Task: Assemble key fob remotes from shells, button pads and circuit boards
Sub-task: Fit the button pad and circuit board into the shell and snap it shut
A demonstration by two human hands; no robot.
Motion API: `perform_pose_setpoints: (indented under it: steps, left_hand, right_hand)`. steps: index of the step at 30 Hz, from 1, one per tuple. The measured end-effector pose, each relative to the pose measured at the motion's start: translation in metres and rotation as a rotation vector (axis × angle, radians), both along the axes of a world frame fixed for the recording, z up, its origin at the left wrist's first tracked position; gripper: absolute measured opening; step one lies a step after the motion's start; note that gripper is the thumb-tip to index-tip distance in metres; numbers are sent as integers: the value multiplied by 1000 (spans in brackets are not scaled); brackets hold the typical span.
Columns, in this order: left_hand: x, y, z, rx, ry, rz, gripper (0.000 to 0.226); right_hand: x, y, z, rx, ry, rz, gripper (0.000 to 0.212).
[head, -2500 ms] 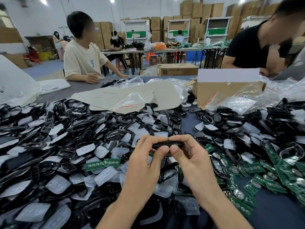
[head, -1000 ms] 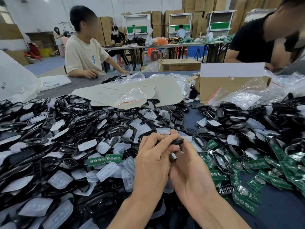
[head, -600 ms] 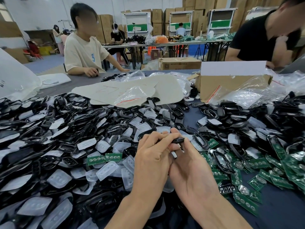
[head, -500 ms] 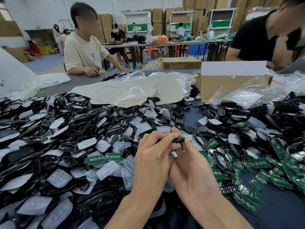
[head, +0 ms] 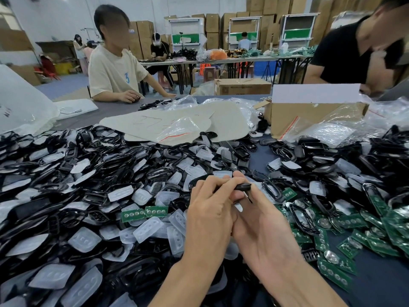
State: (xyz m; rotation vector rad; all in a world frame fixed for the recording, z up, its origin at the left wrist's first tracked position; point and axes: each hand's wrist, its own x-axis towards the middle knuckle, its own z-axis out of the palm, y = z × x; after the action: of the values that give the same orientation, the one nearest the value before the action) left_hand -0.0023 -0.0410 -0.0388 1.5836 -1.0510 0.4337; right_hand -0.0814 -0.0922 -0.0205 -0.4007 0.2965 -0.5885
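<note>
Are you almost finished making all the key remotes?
Not nearly. Both hands, left hand and right hand, pinch one black remote together. No finished pile is clear to see. Heaps of black shells, clear button pads and green circuit boards still wait.

A blue numeral "3" stands on the chest of the cream short-sleeved T-shirt (head: 115, 69) worn by the person seated across the table; faint red handwritten strokes cross the pale grey card sheet (head: 159, 124), too sketchy to read; dark marks on the white plastic bag (head: 20, 103) at far left stay illegible.
</note>
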Motion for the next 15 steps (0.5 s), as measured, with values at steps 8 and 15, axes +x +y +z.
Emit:
perform_pose_setpoints:
  steps: [8, 15]
  left_hand:
    - [4, 3, -1, -4, 113, -86, 28]
    - [8, 10, 13, -127, 577, -206, 16]
  right_hand:
    - [1, -4, 1, -193, 57, -10, 38]
    - [3, -11, -7, -662, 228, -44, 33]
